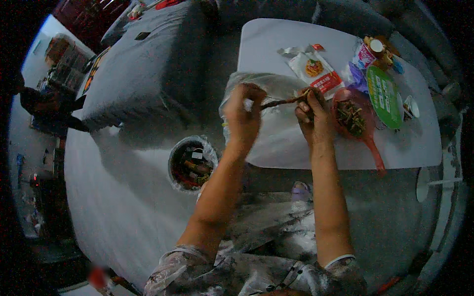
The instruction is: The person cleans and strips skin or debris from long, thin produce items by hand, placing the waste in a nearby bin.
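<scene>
Above a clear plastic bag [274, 125] on the white table [403, 151], my left hand [246, 107] and my right hand [313, 113] are raised. A thin dark brown stem-like strip [279, 102] stretches between them, pinched by the fingers of each hand. My left hand is somewhat blurred. Just right of my right hand sits a red plastic strainer or basket [364, 129] with a handle, holding cut green and brown stems [349, 118]. Behind my right hand lies a white and red food packet [318, 72] with a picture of food on it.
A green printed lid or card [384, 97] leans beside the red basket. Snack packets [364, 55] and a white-capped container [376, 45] are at the back right. A lined waste bin [172, 166] stands on the floor at left, near a grey sofa [129, 77].
</scene>
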Demonstrator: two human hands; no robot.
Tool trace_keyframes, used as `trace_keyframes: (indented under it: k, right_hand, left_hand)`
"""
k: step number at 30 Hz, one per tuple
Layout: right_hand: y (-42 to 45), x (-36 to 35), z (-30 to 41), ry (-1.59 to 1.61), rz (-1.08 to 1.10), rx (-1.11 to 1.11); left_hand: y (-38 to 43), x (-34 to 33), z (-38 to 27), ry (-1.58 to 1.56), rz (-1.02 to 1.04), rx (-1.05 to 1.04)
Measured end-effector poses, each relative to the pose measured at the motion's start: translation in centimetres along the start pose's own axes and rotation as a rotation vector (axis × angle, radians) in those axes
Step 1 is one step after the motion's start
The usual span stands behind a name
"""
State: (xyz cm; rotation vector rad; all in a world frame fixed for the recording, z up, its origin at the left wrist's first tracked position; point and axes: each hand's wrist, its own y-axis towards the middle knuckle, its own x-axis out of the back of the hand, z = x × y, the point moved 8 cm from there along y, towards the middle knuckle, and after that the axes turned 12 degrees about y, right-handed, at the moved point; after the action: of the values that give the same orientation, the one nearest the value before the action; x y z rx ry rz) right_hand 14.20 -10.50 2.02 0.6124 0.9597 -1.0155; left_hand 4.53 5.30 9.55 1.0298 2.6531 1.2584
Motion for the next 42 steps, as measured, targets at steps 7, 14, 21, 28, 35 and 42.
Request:
trace_keyframes:
  k: [7,14,21,28,35,42]
  right_hand:
    - [0.2,1.5,1.4,0.156,-0.041,0.063]
    - [0.4,3.0,1.9,0.325,-0.092,0.129]
    - [0.7,2.4,2.0,0.248,-0.036,0.1]
    - [-0.3,-0.1,2.0,0.014,-0.013,0.112]
    - [-0.5,-0.6,2.0,-0.069,0.012,0.081]
    - [-0.9,-1.3,2.1,-0.044,-0.02,0.074]
  left_hand:
    - [0.8,3.7,5.8,-0.674,-0.246,0.413]
    - [0.2,5.7,8.6,-0.8,-0.378,0.608]
    - [0.9,3.9,7.3,-0.655,-0.167,0.617]
    - [-0.1,-1.0,5.3,-0.871,0.165,0.677]
    - [-0.2,-3.0,3.5,-0.326,0.451,0.542]
    - [0.2,-4.0,-2.5,0.486,0.394,-0.274]
